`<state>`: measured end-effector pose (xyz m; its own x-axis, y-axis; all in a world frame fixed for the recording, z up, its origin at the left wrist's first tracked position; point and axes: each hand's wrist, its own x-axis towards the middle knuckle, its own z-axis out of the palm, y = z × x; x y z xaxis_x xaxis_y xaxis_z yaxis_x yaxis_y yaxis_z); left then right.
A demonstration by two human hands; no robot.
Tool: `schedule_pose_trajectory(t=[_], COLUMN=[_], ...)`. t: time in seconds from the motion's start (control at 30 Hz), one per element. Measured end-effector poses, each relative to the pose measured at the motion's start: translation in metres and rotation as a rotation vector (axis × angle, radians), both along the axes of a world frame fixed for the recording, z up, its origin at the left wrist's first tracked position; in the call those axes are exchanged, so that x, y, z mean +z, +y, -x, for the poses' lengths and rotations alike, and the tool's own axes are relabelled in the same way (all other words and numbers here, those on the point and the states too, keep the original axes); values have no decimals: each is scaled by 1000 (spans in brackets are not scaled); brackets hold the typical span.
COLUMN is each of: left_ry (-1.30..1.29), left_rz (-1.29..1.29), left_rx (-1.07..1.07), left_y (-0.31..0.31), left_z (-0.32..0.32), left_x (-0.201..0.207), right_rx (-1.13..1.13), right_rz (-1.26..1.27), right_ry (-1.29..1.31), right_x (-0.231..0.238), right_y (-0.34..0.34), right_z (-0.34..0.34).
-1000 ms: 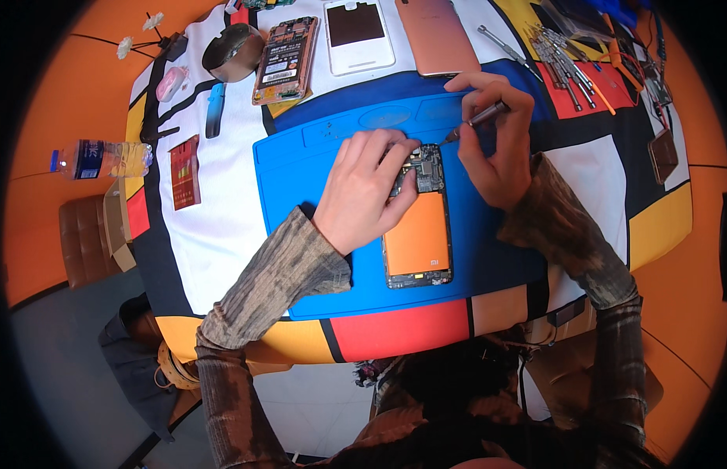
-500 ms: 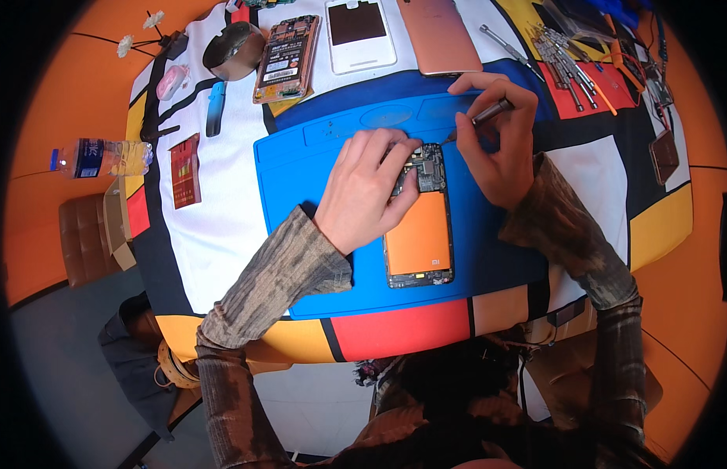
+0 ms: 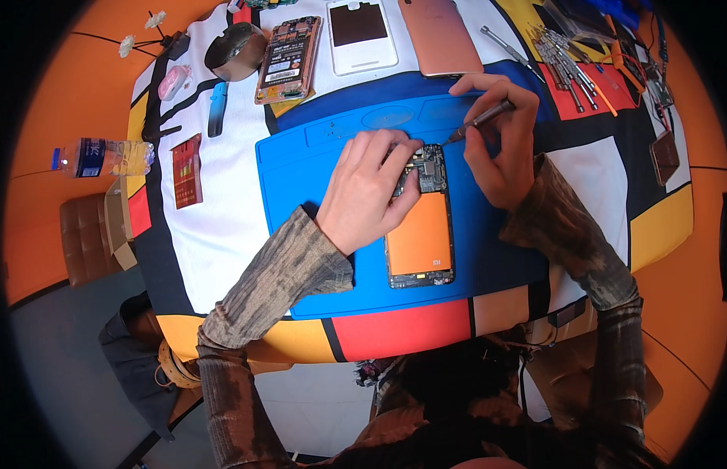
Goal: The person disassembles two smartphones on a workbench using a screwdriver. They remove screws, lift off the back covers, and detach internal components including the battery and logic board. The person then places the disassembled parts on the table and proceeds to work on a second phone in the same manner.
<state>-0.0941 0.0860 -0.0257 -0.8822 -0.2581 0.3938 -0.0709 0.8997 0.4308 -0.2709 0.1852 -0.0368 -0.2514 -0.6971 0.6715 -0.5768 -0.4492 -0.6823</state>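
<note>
An opened phone [image 3: 419,230] with an orange battery and a bare circuit board at its top lies on the blue work mat [image 3: 332,270]. My left hand [image 3: 365,187] is closed on the phone's upper left part, its fingers over the top edge and its thumb at the board. My right hand [image 3: 500,141] pinches a slim, dark metal pen-shaped tool [image 3: 488,116] with a pointed tip. That tip is at the phone's top right corner; whether it touches cannot be told.
Beyond the mat lie another opened phone [image 3: 288,61], a white phone panel [image 3: 363,39] and a rose-gold back cover [image 3: 440,35]. Several screwdrivers [image 3: 562,66] rest at the far right. A round metal container [image 3: 235,53], a blue lighter [image 3: 217,109] and a water bottle [image 3: 105,157] are at left.
The tool in my right hand has turned and shows more of its length, its tip now clear near the phone's corner. My right thumb has shifted slightly right. My left hand stays put.
</note>
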Motion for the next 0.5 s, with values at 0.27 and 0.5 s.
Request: schedule_pose_trajectory(t=[0.27,0.5], left_ry=[-7,-25], left_rz=[6,-36], left_rx=[0,17], left_y=[0,1], left_z=[0,-1], left_x=[1,2], right_rx=[-3,21], right_rz=[-5,25], right_ry=[-8,-36], right_x=[-1,-1], right_y=[-1,0], right_z=[0,2])
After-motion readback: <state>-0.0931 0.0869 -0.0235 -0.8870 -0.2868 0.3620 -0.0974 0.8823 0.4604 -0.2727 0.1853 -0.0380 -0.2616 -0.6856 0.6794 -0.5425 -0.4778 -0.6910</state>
